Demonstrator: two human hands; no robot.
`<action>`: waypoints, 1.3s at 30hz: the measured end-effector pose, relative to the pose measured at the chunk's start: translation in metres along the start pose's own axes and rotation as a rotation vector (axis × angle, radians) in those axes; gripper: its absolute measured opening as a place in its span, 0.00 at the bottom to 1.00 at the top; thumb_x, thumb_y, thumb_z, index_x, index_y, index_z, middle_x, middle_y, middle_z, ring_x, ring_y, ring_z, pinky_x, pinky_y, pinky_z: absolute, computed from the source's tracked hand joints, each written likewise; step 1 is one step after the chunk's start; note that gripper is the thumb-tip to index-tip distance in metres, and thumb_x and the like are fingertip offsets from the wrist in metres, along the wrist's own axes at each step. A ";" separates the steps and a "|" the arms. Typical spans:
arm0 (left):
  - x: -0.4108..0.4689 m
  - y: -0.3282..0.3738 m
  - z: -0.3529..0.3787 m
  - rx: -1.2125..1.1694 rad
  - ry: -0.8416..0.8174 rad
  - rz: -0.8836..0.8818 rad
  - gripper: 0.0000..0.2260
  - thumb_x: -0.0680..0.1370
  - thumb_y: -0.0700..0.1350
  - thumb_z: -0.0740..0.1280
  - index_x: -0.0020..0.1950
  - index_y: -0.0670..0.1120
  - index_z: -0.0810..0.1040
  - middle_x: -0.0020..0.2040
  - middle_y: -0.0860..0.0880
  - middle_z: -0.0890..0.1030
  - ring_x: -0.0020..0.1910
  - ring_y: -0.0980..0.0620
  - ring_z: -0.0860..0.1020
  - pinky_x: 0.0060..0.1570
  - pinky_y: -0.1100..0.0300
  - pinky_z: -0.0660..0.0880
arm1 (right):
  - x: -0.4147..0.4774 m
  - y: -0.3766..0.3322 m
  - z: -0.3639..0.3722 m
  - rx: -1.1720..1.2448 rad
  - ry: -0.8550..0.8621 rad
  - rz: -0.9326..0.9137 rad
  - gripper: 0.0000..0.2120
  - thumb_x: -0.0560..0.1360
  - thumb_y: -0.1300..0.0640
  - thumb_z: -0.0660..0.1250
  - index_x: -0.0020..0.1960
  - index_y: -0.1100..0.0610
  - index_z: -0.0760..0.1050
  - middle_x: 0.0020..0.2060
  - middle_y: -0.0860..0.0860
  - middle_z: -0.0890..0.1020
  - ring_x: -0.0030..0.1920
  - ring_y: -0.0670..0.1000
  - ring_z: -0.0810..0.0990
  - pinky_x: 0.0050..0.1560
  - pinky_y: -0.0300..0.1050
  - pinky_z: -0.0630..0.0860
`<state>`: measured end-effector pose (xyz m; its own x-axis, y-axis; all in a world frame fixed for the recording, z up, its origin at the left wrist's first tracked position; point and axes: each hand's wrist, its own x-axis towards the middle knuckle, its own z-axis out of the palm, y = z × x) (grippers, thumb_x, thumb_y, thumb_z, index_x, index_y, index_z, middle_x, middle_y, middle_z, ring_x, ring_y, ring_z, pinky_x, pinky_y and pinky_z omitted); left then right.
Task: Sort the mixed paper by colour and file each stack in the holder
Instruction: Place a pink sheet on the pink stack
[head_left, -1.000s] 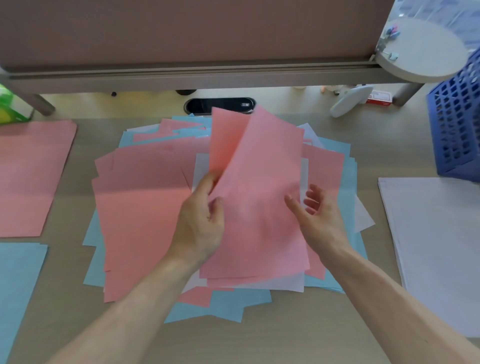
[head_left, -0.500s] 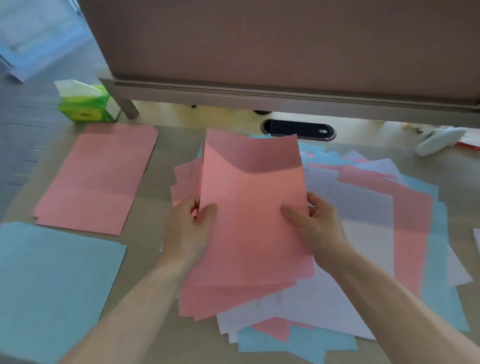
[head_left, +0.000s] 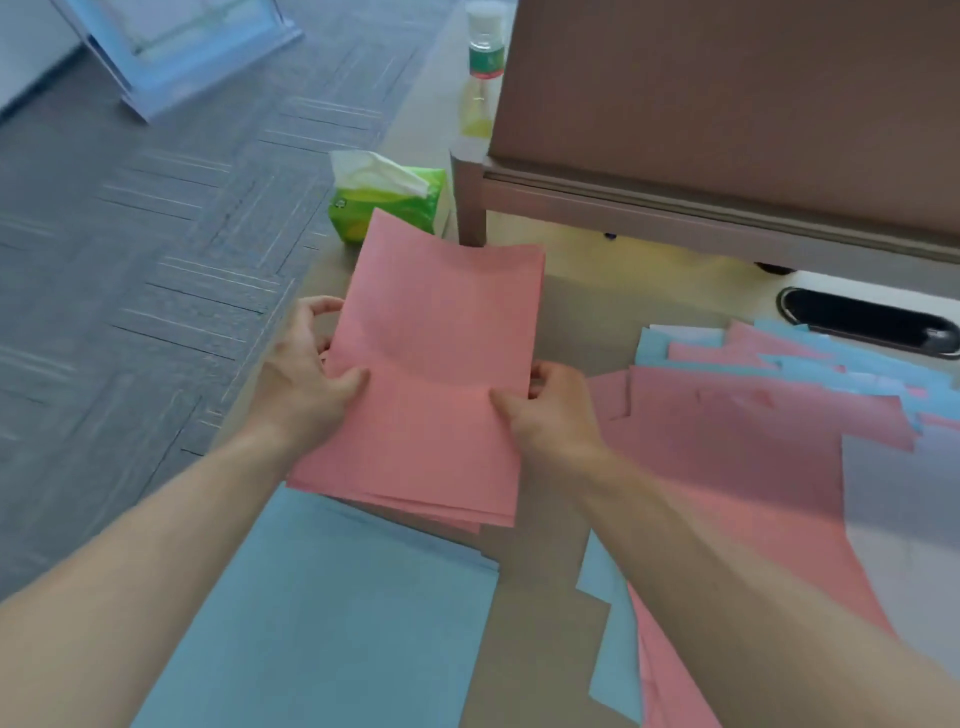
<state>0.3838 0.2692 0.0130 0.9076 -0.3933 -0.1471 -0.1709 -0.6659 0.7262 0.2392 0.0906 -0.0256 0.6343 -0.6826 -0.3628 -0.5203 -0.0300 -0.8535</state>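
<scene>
Your left hand (head_left: 306, 374) gripped the left edge of the pink stack (head_left: 431, 374), thumb on top; your right hand (head_left: 550, 415) pinched its right edge the same way. The stack lay between both hands, over the desk (head_left: 576, 322). Just below your hands lay the blue stack (head_left: 332, 618). Right of your right hand spread the mixed pile (head_left: 753, 431). Beyond the left hand stood a green tissue pack (head_left: 387, 202).
</scene>
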 end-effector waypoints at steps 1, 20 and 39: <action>0.008 -0.006 0.001 0.019 0.002 0.011 0.29 0.73 0.38 0.75 0.69 0.55 0.68 0.53 0.51 0.83 0.49 0.52 0.83 0.52 0.51 0.79 | 0.005 -0.001 0.008 -0.039 -0.003 0.006 0.05 0.71 0.57 0.72 0.47 0.53 0.81 0.43 0.50 0.86 0.45 0.51 0.85 0.50 0.50 0.82; -0.070 0.063 0.112 -0.099 -0.232 0.081 0.06 0.75 0.41 0.73 0.48 0.50 0.79 0.41 0.55 0.82 0.37 0.58 0.78 0.38 0.73 0.71 | -0.024 0.052 -0.156 -0.588 0.277 0.096 0.23 0.69 0.43 0.77 0.58 0.51 0.73 0.49 0.47 0.77 0.48 0.50 0.77 0.52 0.49 0.76; -0.133 0.094 0.165 -0.363 -0.239 -0.154 0.06 0.76 0.37 0.70 0.45 0.47 0.85 0.40 0.51 0.86 0.38 0.55 0.81 0.41 0.60 0.79 | -0.041 0.092 -0.211 -0.500 0.145 0.117 0.10 0.75 0.53 0.71 0.40 0.58 0.78 0.41 0.55 0.80 0.41 0.59 0.78 0.40 0.49 0.75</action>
<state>0.1841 0.1539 -0.0096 0.7909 -0.4706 -0.3912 0.1431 -0.4794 0.8659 0.0447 -0.0379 -0.0103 0.4887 -0.7951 -0.3590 -0.8143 -0.2681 -0.5148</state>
